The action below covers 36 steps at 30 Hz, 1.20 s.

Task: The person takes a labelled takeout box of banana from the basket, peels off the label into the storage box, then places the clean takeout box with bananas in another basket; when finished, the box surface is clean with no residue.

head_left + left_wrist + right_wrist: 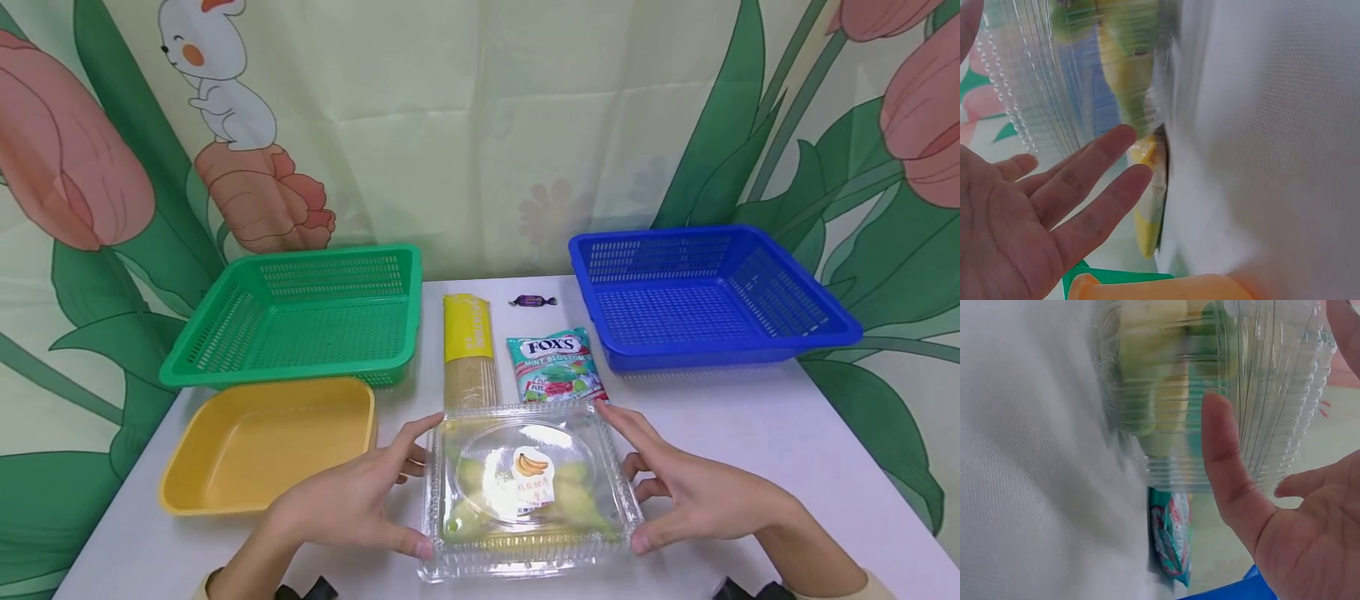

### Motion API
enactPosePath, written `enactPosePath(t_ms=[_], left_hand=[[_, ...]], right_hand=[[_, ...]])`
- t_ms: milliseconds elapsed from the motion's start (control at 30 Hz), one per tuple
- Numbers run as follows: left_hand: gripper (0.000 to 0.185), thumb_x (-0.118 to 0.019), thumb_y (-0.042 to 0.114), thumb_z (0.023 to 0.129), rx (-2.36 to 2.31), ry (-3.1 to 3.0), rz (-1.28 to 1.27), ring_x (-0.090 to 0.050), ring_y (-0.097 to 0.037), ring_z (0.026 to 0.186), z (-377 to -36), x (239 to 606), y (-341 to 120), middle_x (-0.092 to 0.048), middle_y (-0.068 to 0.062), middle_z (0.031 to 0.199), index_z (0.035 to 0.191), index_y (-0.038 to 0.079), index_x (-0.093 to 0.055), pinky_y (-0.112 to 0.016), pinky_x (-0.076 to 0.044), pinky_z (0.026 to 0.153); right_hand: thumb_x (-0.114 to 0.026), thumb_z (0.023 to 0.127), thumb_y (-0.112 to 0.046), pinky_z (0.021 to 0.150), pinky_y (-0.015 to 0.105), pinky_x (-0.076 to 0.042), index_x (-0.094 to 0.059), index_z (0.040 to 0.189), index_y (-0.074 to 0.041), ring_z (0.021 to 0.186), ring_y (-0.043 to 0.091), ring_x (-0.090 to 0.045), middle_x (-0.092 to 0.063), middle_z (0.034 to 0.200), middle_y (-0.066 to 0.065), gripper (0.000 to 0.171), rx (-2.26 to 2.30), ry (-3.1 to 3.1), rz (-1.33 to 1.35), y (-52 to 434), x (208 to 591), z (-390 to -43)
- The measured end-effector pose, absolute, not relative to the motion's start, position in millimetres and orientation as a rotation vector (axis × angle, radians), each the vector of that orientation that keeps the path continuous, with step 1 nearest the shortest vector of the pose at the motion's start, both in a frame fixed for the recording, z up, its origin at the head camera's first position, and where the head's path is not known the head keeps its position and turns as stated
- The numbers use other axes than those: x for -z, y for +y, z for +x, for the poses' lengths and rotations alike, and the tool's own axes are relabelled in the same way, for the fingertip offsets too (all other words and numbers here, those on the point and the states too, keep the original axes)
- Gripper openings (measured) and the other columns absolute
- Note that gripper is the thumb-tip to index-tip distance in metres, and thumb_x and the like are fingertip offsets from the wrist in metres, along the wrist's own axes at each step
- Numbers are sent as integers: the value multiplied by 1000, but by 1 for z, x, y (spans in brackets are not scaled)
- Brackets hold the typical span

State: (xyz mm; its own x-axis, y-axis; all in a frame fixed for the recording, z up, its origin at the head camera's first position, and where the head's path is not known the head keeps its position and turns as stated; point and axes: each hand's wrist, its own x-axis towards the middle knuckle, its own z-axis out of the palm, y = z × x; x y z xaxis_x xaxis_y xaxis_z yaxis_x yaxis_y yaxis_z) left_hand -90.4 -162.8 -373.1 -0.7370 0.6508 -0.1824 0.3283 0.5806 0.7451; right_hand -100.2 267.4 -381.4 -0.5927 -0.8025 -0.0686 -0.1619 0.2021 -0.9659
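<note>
Clear plastic, ridged and glossy — that is the clamshell box sitting on the white table close to its near edge, with green and yellow pieces and a banana sticker under the lid; the left hand lies against its left side and the right hand against its right side, fingers straight and spread, neither curled round it. Bare table opens to the right of the box as far as the table's right edge; to the left of the box a yellow tray stands near, with only a strip of table between. Just behind the box lie a yellow spaghetti packet and a Fox's candy bag, their near ends touching or tucked at the box's back rim; one small wrapped sweet lies farther behind. Behind and left of the box stands a green basket; behind and right, a blue basket.

The left wrist view shows the open palm with fingertips just reaching the box wall — whether they touch I cannot tell; the right wrist view shows the thumb lying across the ribbed wall, and the candy bag's edge beneath.

Counted: two baskets; one tray; one box; two packets; one sweet.
</note>
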Motion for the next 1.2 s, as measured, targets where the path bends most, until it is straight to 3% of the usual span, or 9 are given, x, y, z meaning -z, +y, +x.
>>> enactPosePath(t_ms=[167,267,433,533,600,800,933,1067,1200], left_hand=[[126,-85,63,73,-982,2358,753,-55,-16,131,-91,373,-163,-54,4,142,162,39,1,-45,-49,109],[126,-84,63,74,-951,2365,749,-54,-20,133,-90,371,-162,-52,2,146,162,38,3,-47,-49,108],[128,-82,65,75,-899,2365,768,-52,-23,137,-89,364,-162,-46,2,153,163,33,5,-47,-48,109],[129,-81,67,75,-845,2368,779,-51,-26,139,-90,358,-161,-39,1,160,163,33,6,-48,-46,110],[126,-80,69,75,-817,2381,770,-50,-28,140,-92,354,-161,-34,1,163,163,36,4,-50,-46,110],[111,-76,71,78,-803,2485,803,-36,-27,151,-100,342,-164,-24,6,167,163,33,-15,-55,-40,115],[102,-73,72,80,-770,2549,848,-23,-24,156,-105,338,-159,-15,6,171,162,39,-21,-54,-40,116],[93,-74,68,82,-780,2551,914,-20,-26,157,-114,333,-145,-7,8,172,158,52,-23,-54,-44,112],[85,-76,61,85,-766,2550,1085,-20,-26,157,-124,326,-129,-8,5,172,157,44,-35,-56,-43,112]], right_hand=[[-80,91,-14,88,32,-56,15,164,-20,117,21,-53,9,165,6,120,1357,1955,-958,269,383,-103],[-78,93,-21,88,32,-56,12,165,-21,125,15,-48,6,167,5,115,1272,2072,-983,268,381,-103],[-73,96,-15,98,33,-54,9,166,-23,144,-2,-24,4,169,10,108,1183,2237,-1005,265,379,-101],[-76,94,-21,105,37,-51,10,165,-23,149,-9,-8,9,171,9,112,1108,2332,-1002,262,380,-100],[-77,93,-28,109,45,-48,9,166,-22,152,-2,-5,10,171,7,112,1031,2418,-1007,260,381,-100],[-76,93,-36,101,72,-42,-7,167,-24,153,40,-15,4,171,4,102,968,2539,-1053,250,378,-104],[-76,93,-37,100,77,-38,-14,166,-30,153,42,-12,4,170,2,96,992,2519,-1051,244,375,-107],[-78,91,-39,97,82,-35,-26,163,-31,155,40,-6,3,172,1,89,986,2532,-1104,240,377,-112],[-79,89,-42,97,84,-32,-38,159,-31,156,33,-2,-2,172,1,82,1017,2518,-1188,233,384,-117]])
